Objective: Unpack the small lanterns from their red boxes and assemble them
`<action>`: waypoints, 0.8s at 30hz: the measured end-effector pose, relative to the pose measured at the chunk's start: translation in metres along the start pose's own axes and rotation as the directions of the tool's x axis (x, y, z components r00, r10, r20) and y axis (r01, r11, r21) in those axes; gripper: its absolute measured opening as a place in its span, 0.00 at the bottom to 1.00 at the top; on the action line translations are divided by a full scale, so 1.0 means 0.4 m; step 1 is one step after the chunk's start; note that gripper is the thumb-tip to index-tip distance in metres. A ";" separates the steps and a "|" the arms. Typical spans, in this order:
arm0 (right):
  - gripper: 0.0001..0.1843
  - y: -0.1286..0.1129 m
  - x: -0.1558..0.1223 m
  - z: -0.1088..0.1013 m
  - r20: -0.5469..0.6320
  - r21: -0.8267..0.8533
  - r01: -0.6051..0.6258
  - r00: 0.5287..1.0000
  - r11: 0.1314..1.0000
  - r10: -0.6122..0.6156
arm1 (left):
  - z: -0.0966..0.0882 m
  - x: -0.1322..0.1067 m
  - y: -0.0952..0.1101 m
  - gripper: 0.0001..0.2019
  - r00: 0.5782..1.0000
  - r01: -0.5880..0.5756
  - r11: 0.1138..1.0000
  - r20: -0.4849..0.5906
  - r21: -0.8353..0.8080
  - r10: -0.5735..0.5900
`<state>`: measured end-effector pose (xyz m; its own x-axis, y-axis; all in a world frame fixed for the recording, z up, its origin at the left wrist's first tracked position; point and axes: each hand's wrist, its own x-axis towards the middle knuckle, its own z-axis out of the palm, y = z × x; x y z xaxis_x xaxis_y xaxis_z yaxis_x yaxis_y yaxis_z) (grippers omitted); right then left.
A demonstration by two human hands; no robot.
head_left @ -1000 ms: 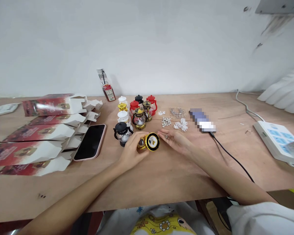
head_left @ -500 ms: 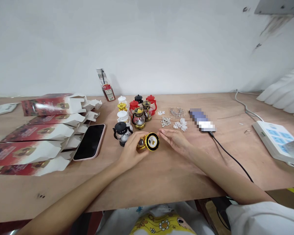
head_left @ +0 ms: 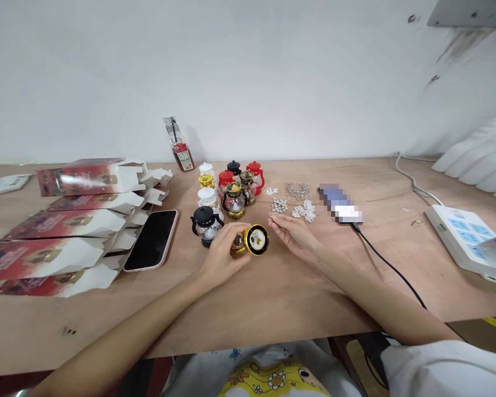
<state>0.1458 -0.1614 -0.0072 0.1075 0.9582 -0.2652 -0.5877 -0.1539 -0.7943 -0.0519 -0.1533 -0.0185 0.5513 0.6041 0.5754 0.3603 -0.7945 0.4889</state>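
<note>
My left hand is closed around a small gold and black toy lantern lying on its side, its round base turned toward me. My right hand rests palm up on the wooden table just right of the lantern, fingers stretched out, with nothing I can see in it. Its fingertips lie near small white and silver parts. A cluster of several toy lanterns in black, white, gold and red stands just behind my hands.
Several red and white folded cartons lie at the left beside a black phone. A pile of wire hooks, a blurred device with a black cable, and a white power strip sit at the right. A small packet leans on the wall.
My right hand has opened and slid slightly back toward the small white parts. My left hand and the lantern have barely moved.
</note>
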 end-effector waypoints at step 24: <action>0.08 0.021 -0.077 0.014 0.502 -0.572 0.695 0.717 0.436 -0.484 | 0.004 -0.002 0.008 0.19 0.998 -0.056 0.995 0.029 -0.087 0.059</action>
<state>0.1332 -0.1907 -0.0028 -0.0414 0.8823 0.4688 0.2770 0.4610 -0.8431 -0.0499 -0.1563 -0.0183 0.5928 0.5543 0.5842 0.2622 -0.8187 0.5108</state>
